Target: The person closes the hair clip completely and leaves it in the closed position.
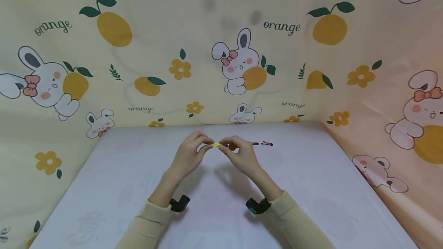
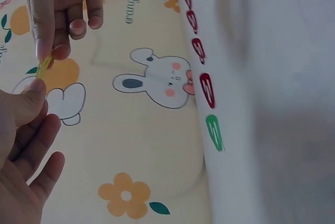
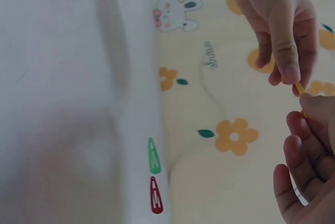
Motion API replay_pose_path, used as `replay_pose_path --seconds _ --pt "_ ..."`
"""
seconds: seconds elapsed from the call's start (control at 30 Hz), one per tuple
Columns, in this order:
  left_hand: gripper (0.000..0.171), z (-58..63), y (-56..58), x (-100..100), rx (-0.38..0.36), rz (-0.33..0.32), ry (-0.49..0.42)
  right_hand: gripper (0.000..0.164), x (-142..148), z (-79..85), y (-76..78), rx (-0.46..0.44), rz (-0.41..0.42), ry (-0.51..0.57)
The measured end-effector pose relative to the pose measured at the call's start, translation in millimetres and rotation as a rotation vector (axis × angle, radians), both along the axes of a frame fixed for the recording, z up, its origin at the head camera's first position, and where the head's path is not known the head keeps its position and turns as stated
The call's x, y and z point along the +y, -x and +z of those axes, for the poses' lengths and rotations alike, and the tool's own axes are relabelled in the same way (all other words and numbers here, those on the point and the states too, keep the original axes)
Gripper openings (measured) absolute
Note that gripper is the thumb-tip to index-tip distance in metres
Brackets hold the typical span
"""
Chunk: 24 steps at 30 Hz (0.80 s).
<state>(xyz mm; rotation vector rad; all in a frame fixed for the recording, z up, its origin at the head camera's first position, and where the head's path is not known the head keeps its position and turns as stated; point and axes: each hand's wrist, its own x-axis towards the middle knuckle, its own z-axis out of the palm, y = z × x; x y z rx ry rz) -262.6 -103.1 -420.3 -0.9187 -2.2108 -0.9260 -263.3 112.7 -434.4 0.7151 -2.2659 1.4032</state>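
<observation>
A yellow snap hair clip (image 1: 217,144) is held up between both hands above the far part of the table. My left hand (image 1: 189,152) pinches its left end between thumb and fingers. Its right end is pinched by the thumb and fingers of my right hand (image 1: 243,155). Fingertips cover both ends, and the left wrist view shows the middle of the yellow clip (image 2: 44,68). Behind the hands lie a green hair clip (image 2: 214,132) and several red ones, such as this red hair clip (image 2: 207,90), in a row. My right hand partly hides that row in the head view.
The white table (image 1: 138,187) reaches back to a patterned cloth wall (image 1: 194,91), with another cloth side on the right. The row of clips lies along the table's far edge. A black wrist camera (image 1: 180,204) sits on the left wrist, another (image 1: 257,205) on the right.
</observation>
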Motion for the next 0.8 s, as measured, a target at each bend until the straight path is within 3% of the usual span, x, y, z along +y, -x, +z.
replay_pose_path --seconds 0.27,0.47,0.8 --pt "0.013 -5.4 9.4 -11 -0.007 0.048 0.096 0.015 -10 -6.7 10.8 0.038 0.025 -0.074" --pt "0.011 -12.3 18.8 -21 -0.074 0.073 0.169 0.014 -19 -12.3 21.7 -0.006 0.009 -0.192" --pt "0.012 -29.6 35.2 -44 -0.197 0.100 0.220 0.015 -39 -22.2 38.3 -0.041 0.052 -0.353"
